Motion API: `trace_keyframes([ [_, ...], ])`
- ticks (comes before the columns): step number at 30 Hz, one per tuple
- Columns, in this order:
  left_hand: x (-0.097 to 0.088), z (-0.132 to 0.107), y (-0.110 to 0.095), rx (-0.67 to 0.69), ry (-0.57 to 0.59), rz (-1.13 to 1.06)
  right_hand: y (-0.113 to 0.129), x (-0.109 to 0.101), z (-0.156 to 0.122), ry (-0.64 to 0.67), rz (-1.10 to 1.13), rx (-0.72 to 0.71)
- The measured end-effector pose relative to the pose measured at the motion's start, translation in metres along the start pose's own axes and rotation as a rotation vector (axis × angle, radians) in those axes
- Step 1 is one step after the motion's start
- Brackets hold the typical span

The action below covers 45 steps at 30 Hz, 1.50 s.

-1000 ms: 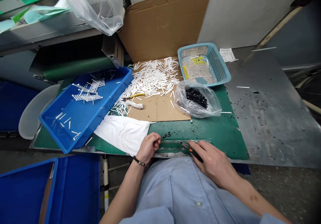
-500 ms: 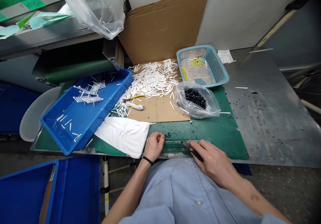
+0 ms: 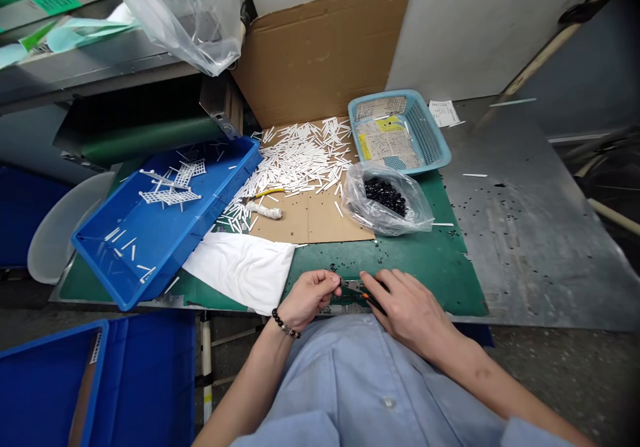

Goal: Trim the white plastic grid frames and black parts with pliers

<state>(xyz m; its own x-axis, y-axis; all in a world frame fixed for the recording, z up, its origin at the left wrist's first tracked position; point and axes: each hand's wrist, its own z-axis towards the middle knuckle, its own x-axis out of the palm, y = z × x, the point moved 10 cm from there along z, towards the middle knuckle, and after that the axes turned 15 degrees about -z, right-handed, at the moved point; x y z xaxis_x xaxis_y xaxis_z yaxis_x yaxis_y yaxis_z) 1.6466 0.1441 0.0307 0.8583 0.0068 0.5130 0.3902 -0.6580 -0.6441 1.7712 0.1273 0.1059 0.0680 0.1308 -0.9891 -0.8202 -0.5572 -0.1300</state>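
Observation:
My left hand pinches a small black piece between thumb and fingertips, near the front edge of the green table mat. My right hand is closed around cutting pliers with black and orange handles. The pliers' jaws point left and reach the black piece; whether they touch it I cannot tell. Tiny black bits lie scattered on the mat beyond both hands. Further back, a clear plastic bag holds a heap of glossy black pieces.
Behind the hands, white sticks are piled on cardboard, with yellow-handled pliers beside them. A blue tray with white lattice parts and a white cloth lie left. A light-blue basket stands at back right.
My left hand has lifted from the mat and moved right, bringing a small black piece to the pliers' jaws. My right hand has shifted slightly left with the pliers.

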Motion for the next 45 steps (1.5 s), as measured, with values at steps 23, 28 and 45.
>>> trace_keyframes([
  [23,0.007,-0.002,0.013,-0.12,0.058,0.029,0.007,-0.001,0.0,0.131,-0.037,-0.046],
  [28,0.006,-0.003,0.013,-0.115,0.073,-0.003,0.01,0.006,-0.003,0.178,-0.007,-0.038],
  [45,0.001,-0.003,0.014,-0.109,0.044,-0.074,0.007,0.001,-0.004,0.042,-0.05,-0.013],
])
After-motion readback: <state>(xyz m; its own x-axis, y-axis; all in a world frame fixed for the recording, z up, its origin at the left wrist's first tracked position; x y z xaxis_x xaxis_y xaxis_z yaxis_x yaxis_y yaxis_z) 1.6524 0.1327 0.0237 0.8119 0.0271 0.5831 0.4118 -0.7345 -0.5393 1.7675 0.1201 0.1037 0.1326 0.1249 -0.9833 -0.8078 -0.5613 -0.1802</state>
